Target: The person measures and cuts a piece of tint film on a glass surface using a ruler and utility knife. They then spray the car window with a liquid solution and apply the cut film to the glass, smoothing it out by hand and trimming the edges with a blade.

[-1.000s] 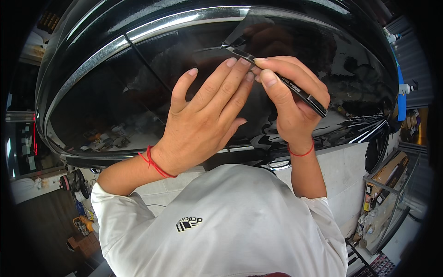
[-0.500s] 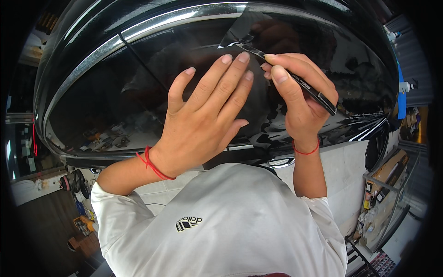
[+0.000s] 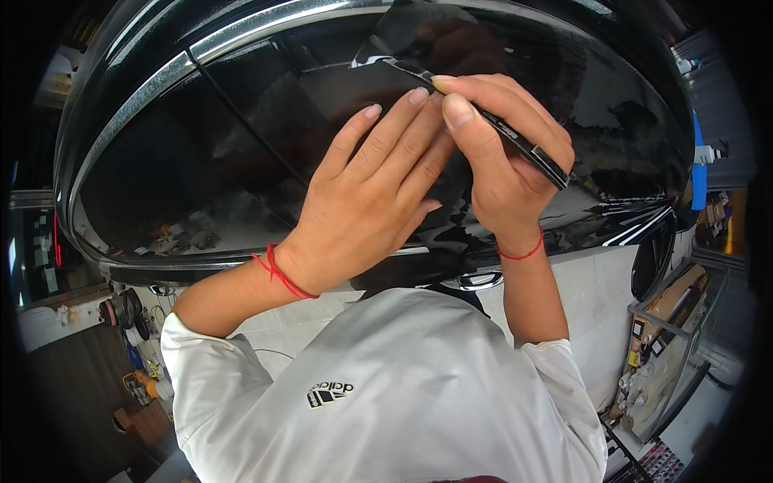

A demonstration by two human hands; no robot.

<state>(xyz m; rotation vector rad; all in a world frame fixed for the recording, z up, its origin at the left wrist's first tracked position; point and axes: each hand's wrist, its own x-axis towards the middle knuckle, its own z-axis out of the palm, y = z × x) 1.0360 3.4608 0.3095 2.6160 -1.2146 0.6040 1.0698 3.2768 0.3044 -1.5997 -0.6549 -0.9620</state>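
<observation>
A dark, glossy car window (image 3: 217, 161) framed by chrome trim (image 3: 274, 26) fills the upper part of the view. My left hand (image 3: 362, 189) lies palm down against it, fingers stretched out and a little apart, holding nothing. Close on its right, my right hand (image 3: 503, 157) grips a slim black utility knife (image 3: 515, 138) like a pen. The knife's blade slants up and left to the lower left corner of a dark translucent film (image 3: 427, 40). A bright glint runs along that corner, which looks lifted. Whether the blade touches the glass I cannot tell.
Below the window are a chrome door handle (image 3: 475, 281) and a black side mirror (image 3: 654, 253). At right stands a glass-sided shelf (image 3: 684, 338) with boxes and long packages. Tools, including a yellow one (image 3: 145, 388), are at the left.
The view has shifted slightly, so the car appears farther left. My left hand has moved right over the glass, closer to the right hand. The knife stays at the film's corner.
</observation>
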